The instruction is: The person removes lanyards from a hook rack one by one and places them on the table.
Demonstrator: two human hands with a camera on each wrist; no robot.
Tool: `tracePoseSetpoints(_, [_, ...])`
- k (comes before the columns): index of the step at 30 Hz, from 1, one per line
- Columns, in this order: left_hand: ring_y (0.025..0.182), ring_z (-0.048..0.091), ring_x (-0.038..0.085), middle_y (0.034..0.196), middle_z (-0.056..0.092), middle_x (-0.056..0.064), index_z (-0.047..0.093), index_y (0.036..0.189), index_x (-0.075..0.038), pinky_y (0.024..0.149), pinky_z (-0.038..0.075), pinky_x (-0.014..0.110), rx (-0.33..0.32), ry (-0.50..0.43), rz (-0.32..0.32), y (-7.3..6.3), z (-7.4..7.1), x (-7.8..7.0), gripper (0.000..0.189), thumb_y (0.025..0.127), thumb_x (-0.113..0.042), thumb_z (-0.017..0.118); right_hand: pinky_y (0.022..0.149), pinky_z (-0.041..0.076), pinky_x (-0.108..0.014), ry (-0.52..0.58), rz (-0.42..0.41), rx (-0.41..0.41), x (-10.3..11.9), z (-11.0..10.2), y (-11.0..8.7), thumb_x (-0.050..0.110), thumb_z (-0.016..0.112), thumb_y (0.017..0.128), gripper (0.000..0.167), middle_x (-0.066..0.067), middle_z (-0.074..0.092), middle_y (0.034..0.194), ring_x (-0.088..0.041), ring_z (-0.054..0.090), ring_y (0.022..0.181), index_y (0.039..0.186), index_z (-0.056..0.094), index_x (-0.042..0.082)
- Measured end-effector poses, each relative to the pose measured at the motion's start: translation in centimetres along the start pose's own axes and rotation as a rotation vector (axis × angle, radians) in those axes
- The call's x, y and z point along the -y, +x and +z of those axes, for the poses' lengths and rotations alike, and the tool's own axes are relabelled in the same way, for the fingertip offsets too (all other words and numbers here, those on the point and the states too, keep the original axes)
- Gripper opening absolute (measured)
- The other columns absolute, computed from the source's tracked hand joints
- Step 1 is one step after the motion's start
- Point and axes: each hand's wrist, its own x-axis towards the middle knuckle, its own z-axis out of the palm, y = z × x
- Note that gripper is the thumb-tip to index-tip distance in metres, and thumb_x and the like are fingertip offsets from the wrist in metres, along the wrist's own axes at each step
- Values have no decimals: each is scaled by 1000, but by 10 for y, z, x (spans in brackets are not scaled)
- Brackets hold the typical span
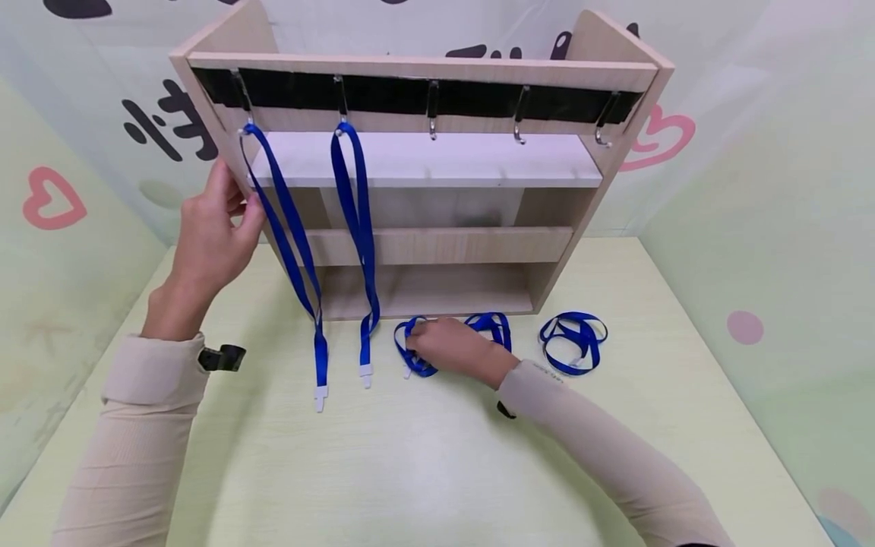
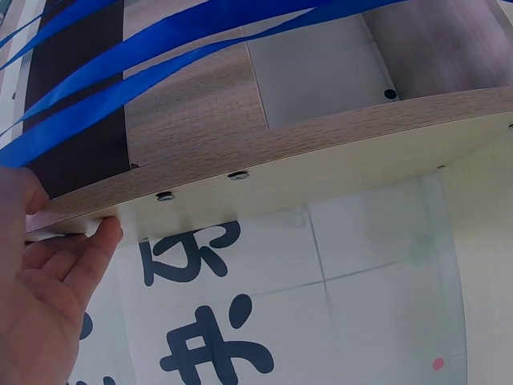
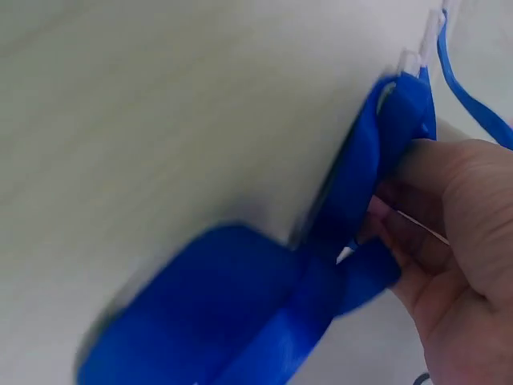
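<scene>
My left hand grips the left side panel of a wooden shelf rack, thumb at the front edge and fingers behind, as the left wrist view shows. On the table, my right hand pinches a coiled blue lanyard with a pale clip end. Part of that coil is hidden by the hand. Another coiled lanyard lies just behind the right hand, partly covered. Two blue lanyards hang from the rack's left hooks: a first lanyard by the left hand and a second lanyard beside it.
Metal hooks line a black strip across the rack's top; the middle hook and the two to its right carry nothing. A further coiled lanyard lies on the pale table at the right. Printed walls stand behind and beside.
</scene>
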Motion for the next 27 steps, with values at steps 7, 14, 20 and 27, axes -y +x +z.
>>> tracePoseSetpoints(7, [104, 68, 31, 123, 67, 18, 46, 137, 0, 85, 46, 4, 5, -8, 1, 0, 0, 0, 40, 99, -11, 47, 94, 55, -27, -51, -15, 34, 8, 1, 7, 10, 65, 95, 28, 0, 69, 123, -16, 65, 113, 122, 71, 16])
tracePoseSetpoints(14, [106, 67, 33, 124, 67, 18, 46, 138, -2, 86, 46, 4, 10, -6, -5, 0, -1, 0, 40, 99, -12, 47, 92, 56, -30, 9, 18, -3, -3, -10, 3, 7, 61, 97, 29, 1, 71, 117, -16, 66, 106, 122, 70, 18])
tracePoseSetpoints(20, [108, 67, 33, 126, 66, 17, 46, 138, -3, 86, 46, 5, 13, -3, -11, 0, -2, 1, 40, 99, -13, 47, 94, 54, -35, 71, 24, 7, -9, -25, -1, 1, 57, 96, 35, 2, 72, 115, -18, 64, 102, 123, 70, 19])
tracePoseSetpoints(27, [108, 67, 34, 126, 66, 17, 45, 140, -4, 87, 47, 6, 20, -12, -14, 0, -1, 1, 41, 100, -13, 47, 90, 56, -33, 104, 50, 4, -14, -35, -2, -3, 53, 93, 42, 1, 71, 119, -18, 65, 103, 126, 68, 17])
